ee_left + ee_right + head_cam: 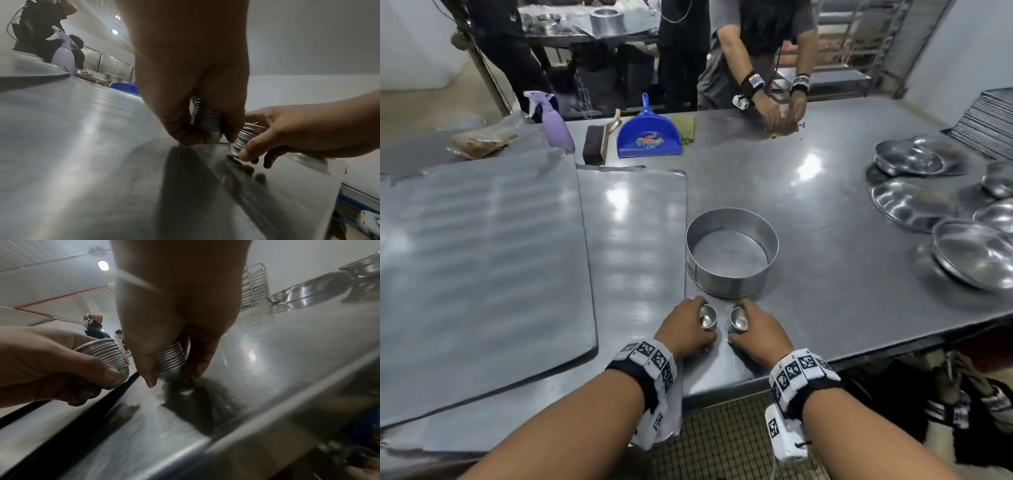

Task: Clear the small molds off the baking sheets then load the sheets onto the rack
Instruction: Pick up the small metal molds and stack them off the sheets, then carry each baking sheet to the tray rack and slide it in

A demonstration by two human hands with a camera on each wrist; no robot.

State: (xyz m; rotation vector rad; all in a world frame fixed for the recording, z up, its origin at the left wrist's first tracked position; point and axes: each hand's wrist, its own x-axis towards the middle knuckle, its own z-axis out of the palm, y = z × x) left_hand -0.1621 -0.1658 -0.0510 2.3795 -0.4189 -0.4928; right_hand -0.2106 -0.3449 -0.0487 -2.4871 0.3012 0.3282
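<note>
My left hand grips a stack of small shiny metal molds, nested rim on rim, just above the steel table near its front edge. My right hand grips a second stack of small molds right beside it. In the left wrist view the left stack shows as ribbed rims between thumb and fingers, with the right stack tilted. The right wrist view shows the right stack and the left stack. Two flat baking sheets lie to the left: a large sheet and a narrower sheet.
A round cake ring stands just beyond my hands. Shiny round pans crowd the table's right side, with stacked trays behind. A blue dustpan, a brush and a lilac spray bottle sit at the back. Another person works across the table; a rack stands beyond.
</note>
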